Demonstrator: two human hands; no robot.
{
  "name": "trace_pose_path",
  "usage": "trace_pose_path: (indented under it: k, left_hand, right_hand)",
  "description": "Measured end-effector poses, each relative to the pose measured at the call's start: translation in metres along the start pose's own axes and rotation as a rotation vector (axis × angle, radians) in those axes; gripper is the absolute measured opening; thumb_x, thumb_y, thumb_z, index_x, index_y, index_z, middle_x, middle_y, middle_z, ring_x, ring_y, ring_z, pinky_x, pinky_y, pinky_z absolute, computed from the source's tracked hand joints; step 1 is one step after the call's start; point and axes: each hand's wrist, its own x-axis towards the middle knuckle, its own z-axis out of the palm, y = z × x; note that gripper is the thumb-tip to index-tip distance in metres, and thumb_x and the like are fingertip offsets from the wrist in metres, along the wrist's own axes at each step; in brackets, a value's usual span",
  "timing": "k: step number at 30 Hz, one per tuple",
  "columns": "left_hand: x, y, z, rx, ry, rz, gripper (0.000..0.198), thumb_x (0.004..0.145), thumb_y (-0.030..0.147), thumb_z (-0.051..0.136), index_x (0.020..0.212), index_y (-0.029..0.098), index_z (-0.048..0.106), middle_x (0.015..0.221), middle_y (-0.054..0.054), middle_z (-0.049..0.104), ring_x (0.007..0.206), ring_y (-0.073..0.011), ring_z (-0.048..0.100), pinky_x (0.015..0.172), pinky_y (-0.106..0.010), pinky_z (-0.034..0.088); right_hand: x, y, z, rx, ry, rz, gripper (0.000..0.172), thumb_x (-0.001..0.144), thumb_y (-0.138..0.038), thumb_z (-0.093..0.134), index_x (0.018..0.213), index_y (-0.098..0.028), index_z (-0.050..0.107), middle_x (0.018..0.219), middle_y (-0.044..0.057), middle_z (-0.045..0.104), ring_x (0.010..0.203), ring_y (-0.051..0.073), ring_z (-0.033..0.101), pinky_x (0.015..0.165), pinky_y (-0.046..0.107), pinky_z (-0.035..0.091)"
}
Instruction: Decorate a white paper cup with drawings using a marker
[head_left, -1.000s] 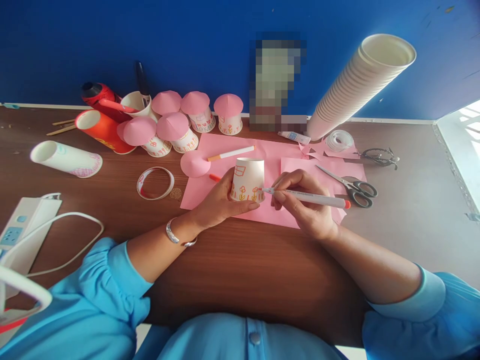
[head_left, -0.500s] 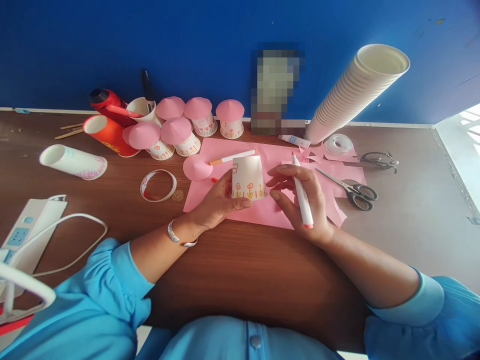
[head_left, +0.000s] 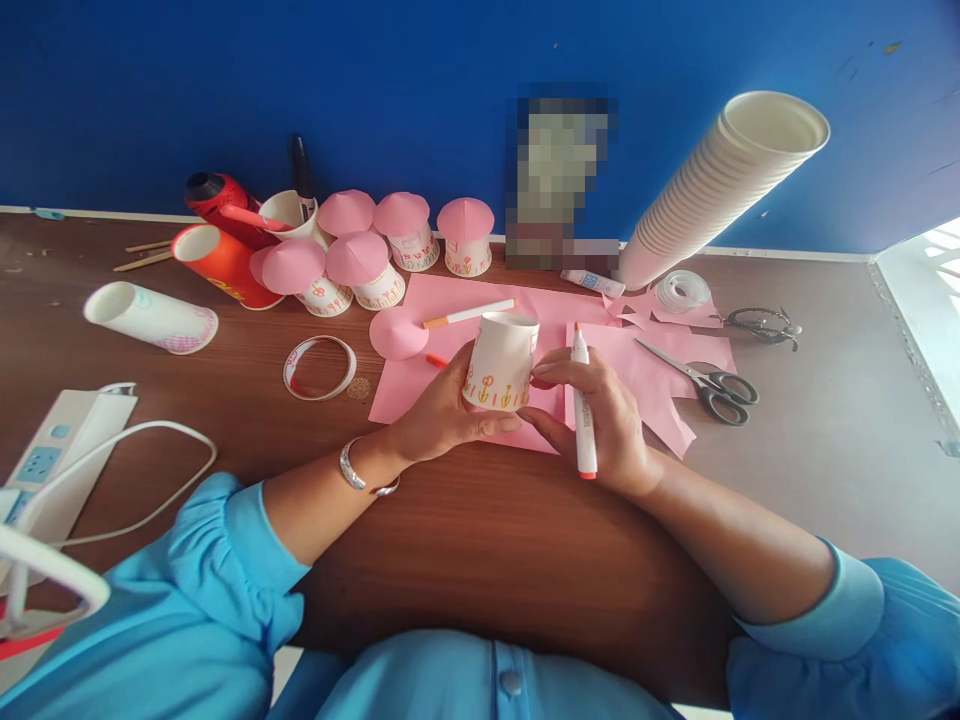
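Note:
My left hand (head_left: 439, 410) is wrapped round a small upturned paper cup (head_left: 501, 360) with flowers drawn along its rim. It holds the cup just above the pink paper sheet (head_left: 480, 300). My right hand (head_left: 600, 420) grips a white marker (head_left: 582, 400) with its red tip pointing away from me. The fingertips of that hand also touch the cup's right side.
Several pink-roofed cup houses (head_left: 375, 250) stand at the back, beside an orange cup (head_left: 217, 265) and a cup of pens (head_left: 289, 215). A tall stack of paper cups (head_left: 712, 185) leans at the right. Scissors (head_left: 701, 375), tape roll (head_left: 681, 290), a power strip (head_left: 52, 450) lie around.
The marker tip left the cup and swung round to point away from me. Both hands drew the cup slightly nearer, and my right fingers closed in on its side.

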Motion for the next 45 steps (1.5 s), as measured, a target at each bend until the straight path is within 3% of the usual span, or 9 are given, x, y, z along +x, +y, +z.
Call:
trace_pose_path:
  k: [5, 8, 11, 14, 18, 27, 45]
  left_hand:
    - [0.001, 0.001, 0.004, 0.037, 0.056, 0.000, 0.065, 0.076, 0.039, 0.094, 0.125, 0.025, 0.054, 0.112, -0.006, 0.070, 0.106, -0.0257, 0.070, 0.092, -0.043, 0.060]
    - [0.002, 0.002, 0.006, 0.064, 0.089, -0.003, 0.069, 0.076, 0.041, 0.094, 0.129, 0.025, 0.053, 0.119, -0.008, 0.069, 0.114, -0.0287, 0.068, 0.098, -0.047, 0.059]
    - [0.002, 0.003, 0.005, 0.089, 0.113, -0.009, 0.070, 0.076, 0.042, 0.094, 0.130, 0.025, 0.053, 0.122, -0.008, 0.066, 0.116, -0.0277, 0.065, 0.098, -0.044, 0.057]
    - [0.002, 0.002, 0.004, 0.102, 0.118, -0.004, 0.067, 0.076, 0.042, 0.094, 0.126, 0.024, 0.053, 0.114, -0.006, 0.064, 0.107, -0.0240, 0.064, 0.090, -0.040, 0.057]
    - [0.002, 0.001, 0.003, 0.124, 0.100, 0.016, 0.064, 0.078, 0.041, 0.092, 0.124, 0.024, 0.052, 0.108, -0.004, 0.063, 0.100, -0.0215, 0.063, 0.085, -0.038, 0.056]
    - [0.003, 0.001, 0.005, 0.118, 0.112, -0.012, 0.065, 0.077, 0.042, 0.093, 0.124, 0.025, 0.052, 0.110, -0.005, 0.063, 0.100, -0.0231, 0.064, 0.086, -0.041, 0.057]
    - [0.004, 0.000, 0.007, 0.148, 0.107, -0.007, 0.064, 0.077, 0.041, 0.092, 0.123, 0.024, 0.051, 0.110, -0.005, 0.063, 0.098, -0.0232, 0.065, 0.085, -0.042, 0.059]
  right_hand:
    - [0.000, 0.001, -0.002, 0.025, -0.010, -0.027, 0.037, 0.099, -0.027, 0.074, 0.135, -0.032, 0.063, 0.109, 0.007, 0.075, 0.093, 0.025, 0.074, 0.078, 0.043, 0.066]
    - [0.003, -0.004, -0.009, 0.075, -0.005, -0.086, 0.039, 0.109, -0.039, 0.058, 0.148, -0.034, 0.060, 0.095, 0.006, 0.071, 0.081, 0.024, 0.070, 0.071, 0.044, 0.064]
    - [0.005, -0.015, -0.017, 0.091, -0.011, -0.018, 0.041, 0.109, -0.053, 0.051, 0.143, -0.037, 0.067, 0.085, 0.006, 0.066, 0.071, 0.023, 0.065, 0.063, 0.043, 0.060]
    - [0.003, -0.023, -0.020, 0.160, -0.068, 0.117, 0.028, 0.110, -0.043, 0.055, 0.130, -0.032, 0.071, 0.085, 0.006, 0.068, 0.072, 0.022, 0.067, 0.065, 0.042, 0.059]
    - [0.002, -0.025, -0.019, 0.302, -0.043, 0.218, 0.009, 0.102, -0.024, 0.066, 0.111, -0.025, 0.063, 0.083, 0.002, 0.071, 0.072, 0.020, 0.070, 0.062, 0.037, 0.059]
    - [0.009, -0.025, -0.017, 0.218, -0.042, 0.046, 0.019, 0.093, -0.008, 0.069, 0.103, -0.024, 0.065, 0.078, 0.002, 0.070, 0.071, 0.019, 0.069, 0.056, 0.033, 0.056]
    - [0.008, -0.020, -0.014, 0.216, -0.091, 0.042, 0.020, 0.097, -0.010, 0.066, 0.106, -0.027, 0.062, 0.083, 0.003, 0.068, 0.071, 0.020, 0.068, 0.056, 0.036, 0.055]
